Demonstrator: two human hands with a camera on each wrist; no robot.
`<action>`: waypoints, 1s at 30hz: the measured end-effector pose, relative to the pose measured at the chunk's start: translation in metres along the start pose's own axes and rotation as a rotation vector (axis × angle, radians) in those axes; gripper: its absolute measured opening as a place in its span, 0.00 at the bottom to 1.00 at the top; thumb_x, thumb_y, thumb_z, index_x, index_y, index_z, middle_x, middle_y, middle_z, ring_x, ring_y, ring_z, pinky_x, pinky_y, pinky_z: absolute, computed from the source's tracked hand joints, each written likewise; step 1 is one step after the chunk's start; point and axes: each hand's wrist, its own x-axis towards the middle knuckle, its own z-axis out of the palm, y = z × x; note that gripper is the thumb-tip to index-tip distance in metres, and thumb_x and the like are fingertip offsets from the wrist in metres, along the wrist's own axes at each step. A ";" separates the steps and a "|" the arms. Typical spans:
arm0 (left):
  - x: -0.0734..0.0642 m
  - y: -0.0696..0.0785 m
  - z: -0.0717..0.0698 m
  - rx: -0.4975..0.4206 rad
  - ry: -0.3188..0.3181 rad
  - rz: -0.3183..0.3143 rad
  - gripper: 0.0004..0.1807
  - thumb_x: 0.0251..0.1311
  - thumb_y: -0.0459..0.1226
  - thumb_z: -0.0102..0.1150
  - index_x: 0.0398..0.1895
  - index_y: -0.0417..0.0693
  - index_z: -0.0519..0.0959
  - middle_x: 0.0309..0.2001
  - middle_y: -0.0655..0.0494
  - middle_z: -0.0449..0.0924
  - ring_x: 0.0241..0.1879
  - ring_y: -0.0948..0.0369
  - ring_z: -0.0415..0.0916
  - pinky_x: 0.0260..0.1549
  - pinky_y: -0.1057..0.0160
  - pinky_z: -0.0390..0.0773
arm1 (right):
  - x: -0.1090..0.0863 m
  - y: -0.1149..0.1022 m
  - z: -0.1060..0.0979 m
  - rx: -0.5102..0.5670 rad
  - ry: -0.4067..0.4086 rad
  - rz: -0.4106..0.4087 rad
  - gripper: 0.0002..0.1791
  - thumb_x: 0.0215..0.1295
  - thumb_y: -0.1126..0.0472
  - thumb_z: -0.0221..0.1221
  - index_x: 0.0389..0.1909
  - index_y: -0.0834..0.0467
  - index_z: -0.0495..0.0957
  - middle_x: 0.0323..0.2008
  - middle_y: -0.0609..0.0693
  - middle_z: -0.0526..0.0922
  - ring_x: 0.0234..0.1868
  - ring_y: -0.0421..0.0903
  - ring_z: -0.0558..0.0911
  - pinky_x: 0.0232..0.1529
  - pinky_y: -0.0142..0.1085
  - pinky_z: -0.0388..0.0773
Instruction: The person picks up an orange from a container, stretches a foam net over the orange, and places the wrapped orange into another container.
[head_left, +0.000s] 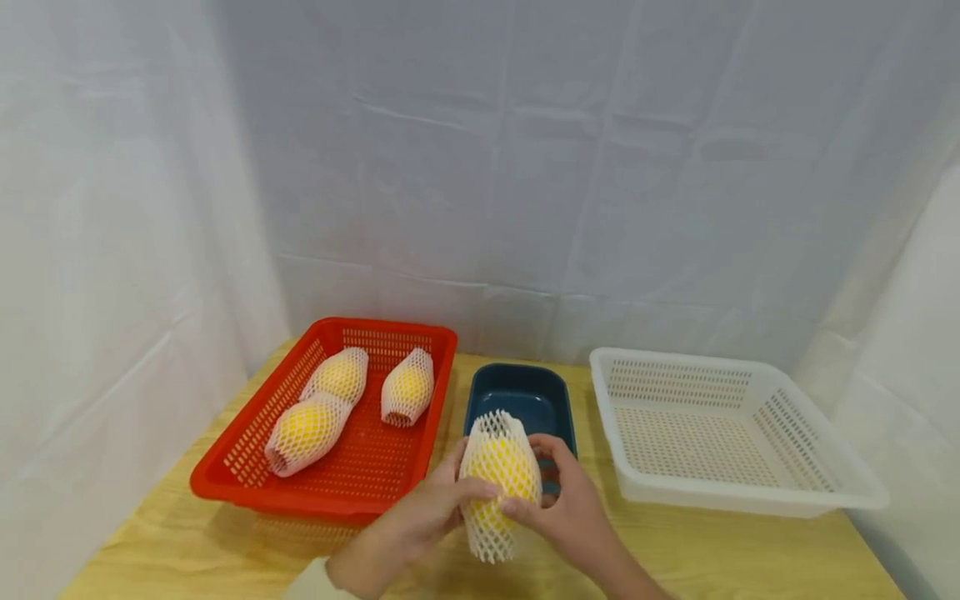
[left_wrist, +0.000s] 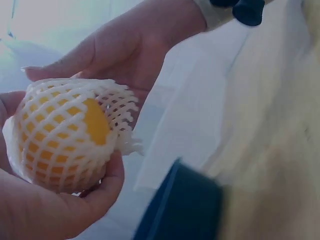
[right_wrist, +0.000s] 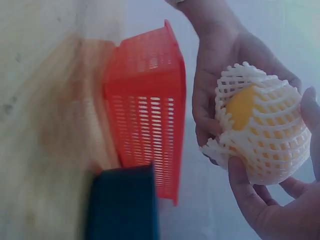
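Note:
A yellow fruit in a white foam net (head_left: 501,475) is held between both hands above the table, in front of the small dark blue tub. My left hand (head_left: 423,521) grips it from the left, its thumb across the near side. From the right, my right hand (head_left: 573,508) holds the same fruit, thumb on the net and fingers curled round the far side. The net (left_wrist: 65,135) sticks out past the fruit at its ends. In the right wrist view, bare yellow skin of the fruit (right_wrist: 241,107) shows through an opening in the net.
A red basket (head_left: 315,502) on the left holds three netted yellow fruits (head_left: 408,387). The dark blue tub (head_left: 525,392) stands in the middle, partly hidden by the hands. To the right is a white basket (head_left: 720,492). Pale curtains (head_left: 525,167) surround the wooden table.

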 end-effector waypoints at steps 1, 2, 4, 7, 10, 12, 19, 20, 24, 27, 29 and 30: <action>-0.002 0.007 -0.003 0.052 0.010 0.009 0.45 0.56 0.36 0.57 0.74 0.46 0.44 0.55 0.45 0.70 0.48 0.56 0.73 0.56 0.53 0.71 | 0.001 -0.003 0.003 0.012 0.006 -0.021 0.37 0.51 0.56 0.74 0.60 0.58 0.67 0.52 0.57 0.73 0.46 0.50 0.78 0.37 0.34 0.82; -0.004 0.014 -0.007 0.095 0.018 0.017 0.45 0.56 0.36 0.56 0.74 0.46 0.44 0.56 0.44 0.70 0.49 0.56 0.73 0.57 0.52 0.70 | 0.003 -0.007 0.005 0.017 0.013 -0.044 0.37 0.51 0.56 0.74 0.60 0.57 0.67 0.51 0.57 0.73 0.46 0.50 0.78 0.37 0.34 0.82; -0.007 0.029 -0.016 0.168 0.038 0.030 0.44 0.56 0.36 0.56 0.74 0.47 0.45 0.57 0.43 0.68 0.50 0.55 0.72 0.60 0.48 0.67 | 0.006 -0.014 0.011 0.033 0.025 -0.082 0.37 0.51 0.56 0.73 0.61 0.55 0.67 0.51 0.57 0.73 0.47 0.51 0.79 0.39 0.34 0.82; -0.011 0.052 -0.032 0.231 0.087 0.037 0.44 0.59 0.38 0.55 0.75 0.50 0.43 0.58 0.43 0.66 0.52 0.53 0.70 0.63 0.44 0.62 | 0.013 -0.021 0.019 0.074 0.037 -0.130 0.34 0.56 0.56 0.70 0.62 0.55 0.66 0.52 0.58 0.73 0.49 0.52 0.80 0.42 0.33 0.82; -0.015 0.072 -0.049 0.327 0.154 0.048 0.43 0.60 0.39 0.55 0.74 0.50 0.43 0.57 0.42 0.66 0.51 0.52 0.70 0.62 0.47 0.66 | 0.019 -0.019 0.029 0.113 0.024 -0.152 0.30 0.61 0.57 0.66 0.62 0.57 0.67 0.53 0.59 0.74 0.49 0.52 0.80 0.44 0.33 0.81; -0.015 0.084 -0.062 0.407 0.192 0.053 0.42 0.59 0.39 0.56 0.73 0.49 0.45 0.56 0.42 0.67 0.50 0.53 0.71 0.57 0.52 0.70 | 0.024 -0.015 0.038 0.110 0.007 -0.159 0.29 0.63 0.57 0.65 0.63 0.58 0.68 0.54 0.58 0.74 0.50 0.53 0.81 0.44 0.33 0.81; -0.010 0.117 -0.100 0.911 0.290 0.174 0.44 0.52 0.42 0.66 0.68 0.45 0.52 0.49 0.41 0.72 0.41 0.52 0.75 0.39 0.59 0.78 | 0.037 -0.008 0.069 -0.194 -0.078 -0.257 0.37 0.58 0.43 0.67 0.62 0.60 0.70 0.59 0.53 0.75 0.55 0.50 0.77 0.53 0.44 0.78; -0.008 0.120 -0.105 1.001 0.291 0.210 0.45 0.50 0.42 0.67 0.67 0.44 0.53 0.47 0.41 0.73 0.39 0.53 0.76 0.36 0.59 0.79 | 0.039 -0.009 0.073 -0.250 -0.088 -0.262 0.38 0.58 0.41 0.66 0.63 0.59 0.71 0.60 0.53 0.75 0.57 0.50 0.76 0.55 0.45 0.77; 0.002 0.124 -0.125 1.301 0.247 0.311 0.43 0.44 0.41 0.70 0.63 0.43 0.59 0.45 0.46 0.74 0.34 0.56 0.74 0.31 0.60 0.77 | 0.047 -0.011 0.086 -0.436 -0.158 -0.211 0.46 0.54 0.32 0.63 0.66 0.59 0.68 0.67 0.53 0.68 0.66 0.53 0.69 0.59 0.53 0.71; 0.010 0.121 -0.133 1.448 0.171 0.300 0.41 0.41 0.41 0.71 0.60 0.45 0.62 0.47 0.49 0.72 0.36 0.57 0.72 0.34 0.59 0.77 | 0.051 -0.012 0.094 -0.544 -0.228 -0.178 0.53 0.51 0.28 0.61 0.70 0.59 0.64 0.72 0.53 0.61 0.71 0.54 0.61 0.63 0.55 0.66; 0.017 0.115 -0.138 1.533 0.119 0.281 0.42 0.41 0.42 0.72 0.61 0.45 0.62 0.49 0.49 0.72 0.40 0.56 0.72 0.38 0.55 0.79 | 0.053 -0.011 0.096 -0.586 -0.260 -0.169 0.55 0.51 0.27 0.61 0.71 0.61 0.62 0.73 0.53 0.58 0.73 0.54 0.57 0.65 0.54 0.64; 0.021 0.112 -0.140 1.570 0.094 0.265 0.42 0.42 0.43 0.73 0.61 0.46 0.62 0.50 0.49 0.72 0.42 0.55 0.72 0.40 0.53 0.79 | 0.055 -0.010 0.097 -0.595 -0.269 -0.167 0.56 0.51 0.27 0.61 0.71 0.62 0.62 0.74 0.53 0.57 0.73 0.54 0.56 0.66 0.54 0.63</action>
